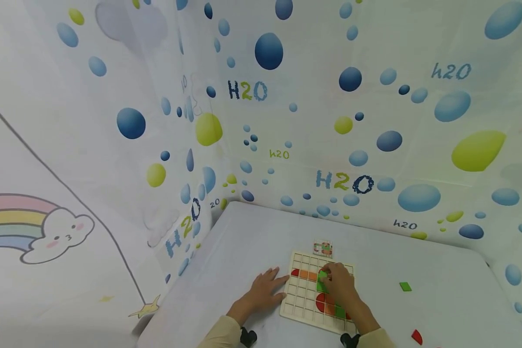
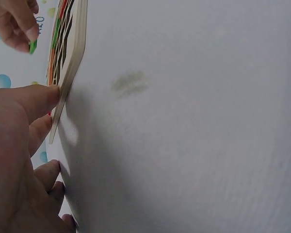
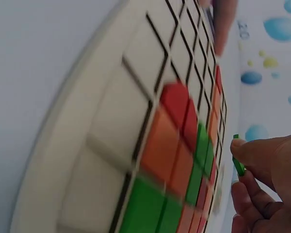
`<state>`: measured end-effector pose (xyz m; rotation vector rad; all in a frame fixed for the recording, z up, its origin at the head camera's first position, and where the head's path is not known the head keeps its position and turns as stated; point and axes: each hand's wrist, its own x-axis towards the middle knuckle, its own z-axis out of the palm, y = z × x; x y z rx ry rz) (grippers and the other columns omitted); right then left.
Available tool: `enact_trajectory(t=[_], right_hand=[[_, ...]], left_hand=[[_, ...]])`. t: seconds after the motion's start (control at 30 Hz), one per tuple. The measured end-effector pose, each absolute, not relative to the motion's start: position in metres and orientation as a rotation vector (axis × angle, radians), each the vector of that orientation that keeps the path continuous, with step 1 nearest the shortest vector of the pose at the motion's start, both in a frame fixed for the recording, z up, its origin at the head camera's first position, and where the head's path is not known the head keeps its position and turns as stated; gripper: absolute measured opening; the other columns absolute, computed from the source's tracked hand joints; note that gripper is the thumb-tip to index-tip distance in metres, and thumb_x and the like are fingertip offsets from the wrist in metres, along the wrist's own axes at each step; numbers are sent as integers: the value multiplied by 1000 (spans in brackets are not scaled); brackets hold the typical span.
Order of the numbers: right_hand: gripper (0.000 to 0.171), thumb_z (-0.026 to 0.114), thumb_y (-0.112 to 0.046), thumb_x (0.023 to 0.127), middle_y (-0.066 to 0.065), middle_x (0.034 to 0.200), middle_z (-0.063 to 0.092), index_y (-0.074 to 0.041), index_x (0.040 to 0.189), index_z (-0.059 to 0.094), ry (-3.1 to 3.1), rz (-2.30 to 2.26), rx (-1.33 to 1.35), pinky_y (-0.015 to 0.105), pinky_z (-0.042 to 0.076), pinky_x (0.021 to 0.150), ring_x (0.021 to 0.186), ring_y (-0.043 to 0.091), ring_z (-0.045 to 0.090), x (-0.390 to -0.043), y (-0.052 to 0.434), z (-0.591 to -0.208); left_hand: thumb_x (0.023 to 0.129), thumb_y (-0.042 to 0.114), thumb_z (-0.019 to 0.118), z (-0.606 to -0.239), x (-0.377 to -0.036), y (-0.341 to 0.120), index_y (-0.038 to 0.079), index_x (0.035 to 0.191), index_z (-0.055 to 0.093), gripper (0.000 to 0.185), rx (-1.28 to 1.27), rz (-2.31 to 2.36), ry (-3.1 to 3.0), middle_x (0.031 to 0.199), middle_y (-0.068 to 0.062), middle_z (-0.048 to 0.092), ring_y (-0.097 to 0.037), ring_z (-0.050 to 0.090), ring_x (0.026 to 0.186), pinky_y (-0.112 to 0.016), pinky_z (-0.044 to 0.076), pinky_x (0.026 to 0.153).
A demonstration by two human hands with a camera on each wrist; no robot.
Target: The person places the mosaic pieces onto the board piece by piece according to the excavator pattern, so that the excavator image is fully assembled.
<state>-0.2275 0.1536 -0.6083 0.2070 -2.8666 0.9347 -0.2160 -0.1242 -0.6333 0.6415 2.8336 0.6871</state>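
A pale wooden grid board (image 1: pixel 297 302) lies on the white-covered table, with red, orange and green pieces set in some of its squares. My left hand (image 1: pixel 263 291) rests at the board's left edge with its fingers spread; in the left wrist view the thumb and one finger touch the board's side. Over the board's upper right part, my right hand (image 1: pixel 341 286) pinches a small green tile (image 3: pixel 239 164) between thumb and fingers, held above the surface. Red pieces (image 3: pixel 175 101), orange pieces (image 3: pixel 160 145) and green pieces (image 3: pixel 143 206) show in the right wrist view. My right hand hides part of the board.
A small printed pattern card (image 1: pixel 323 248) lies just beyond the board's far edge. To the right on the table (image 1: pixel 452 299) are a loose green diamond-shaped piece (image 1: pixel 405 286) and a red quarter-round piece (image 1: pixel 417 337). Patterned curtains (image 1: pixel 304 130) stand behind and to the left.
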Motion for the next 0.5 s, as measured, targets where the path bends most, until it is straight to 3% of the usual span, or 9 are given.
enact_trajectory(t=[0.23,0.5], right_hand=[[20,79,-7,93,6,96,61,-5,108,66,-2828,922,438,40,47,66,80,18,53,-231,110,-612],[17,82,-13,92,-1,94,59,-15,95,65,-2877,823,516,45,43,74,86,18,55,-236,84,-622]], left_hand=[[105,44,63,-635,-217,-123,33,157,52,55,629,690,2830,169,-13,38,-39,33,157,-63,28,126],[106,44,61,-635,-217,-124,31,158,52,54,672,682,2848,168,-14,39,-40,35,156,-65,30,123]])
